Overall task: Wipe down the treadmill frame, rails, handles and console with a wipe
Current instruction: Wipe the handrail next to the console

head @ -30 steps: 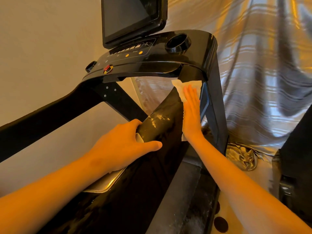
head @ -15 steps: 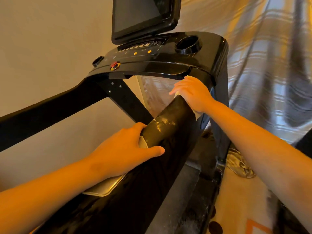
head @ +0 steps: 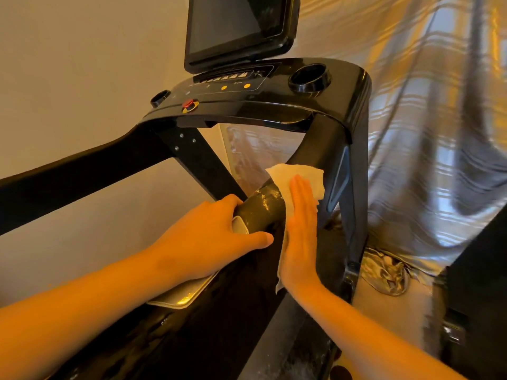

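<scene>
1. The wipe (head: 295, 176), a white sheet, lies flat against the right-hand side of the right handrail (head: 263, 207), just below the console (head: 247, 86).
2. The right hand (head: 300, 234) presses it there with straight fingers, its grip released (palm flat, nothing clenched).
3. The left hand (head: 208, 237) has its grip curled round the same rail, apparently steadying it.
4. Progress, as I judge it: that rail glistens wet beside the hands, so it looks partly wiped. The left handrail (head: 68, 174), console, screen (head: 236, 26) and lower frame show no sign either way and probably remain.
5. Count: one wipe, two hands, two handrails, one screen, two cup holders (head: 310, 78), one red stop knob (head: 189, 105).
</scene>
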Demonstrator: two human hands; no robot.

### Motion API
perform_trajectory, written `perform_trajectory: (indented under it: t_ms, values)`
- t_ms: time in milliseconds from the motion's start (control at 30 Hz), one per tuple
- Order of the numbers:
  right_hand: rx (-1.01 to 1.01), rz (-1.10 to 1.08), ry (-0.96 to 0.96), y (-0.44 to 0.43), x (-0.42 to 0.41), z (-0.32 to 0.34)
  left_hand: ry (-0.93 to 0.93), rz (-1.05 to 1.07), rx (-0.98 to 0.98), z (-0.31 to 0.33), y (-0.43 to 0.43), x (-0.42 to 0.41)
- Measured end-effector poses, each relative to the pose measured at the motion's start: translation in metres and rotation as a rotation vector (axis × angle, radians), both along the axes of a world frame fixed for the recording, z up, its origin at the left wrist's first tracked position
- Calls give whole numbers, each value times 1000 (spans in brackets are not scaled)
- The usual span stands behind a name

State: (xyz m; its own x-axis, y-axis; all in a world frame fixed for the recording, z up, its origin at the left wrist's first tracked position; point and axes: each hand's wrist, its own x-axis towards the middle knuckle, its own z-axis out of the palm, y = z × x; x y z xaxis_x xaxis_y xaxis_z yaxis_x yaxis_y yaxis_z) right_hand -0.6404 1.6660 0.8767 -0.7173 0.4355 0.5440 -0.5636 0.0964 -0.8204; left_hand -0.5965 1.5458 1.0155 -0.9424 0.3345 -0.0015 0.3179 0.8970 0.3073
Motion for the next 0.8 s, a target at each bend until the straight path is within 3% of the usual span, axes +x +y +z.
perform_trajectory:
  t_ms: [100,300,433,533,633,800]
  values:
    - [90,22,47,-20,36,-20,11,-12,1,-3,0,0]
    - [216,-21,107,-14,28,-9,-114,12,107,11,-12,1]
    - [269,176,87,8,13,11,-184,29,84,8,-35,23]
    - [490,239,-49,29,3,36,-190,34,109,2,-41,31]
    - [930,256,-88,46,-13,78,-93,10,71,0,-42,31]
    - [1198,264,-181,56,-43,103,-104,0,101,-3,-44,31]
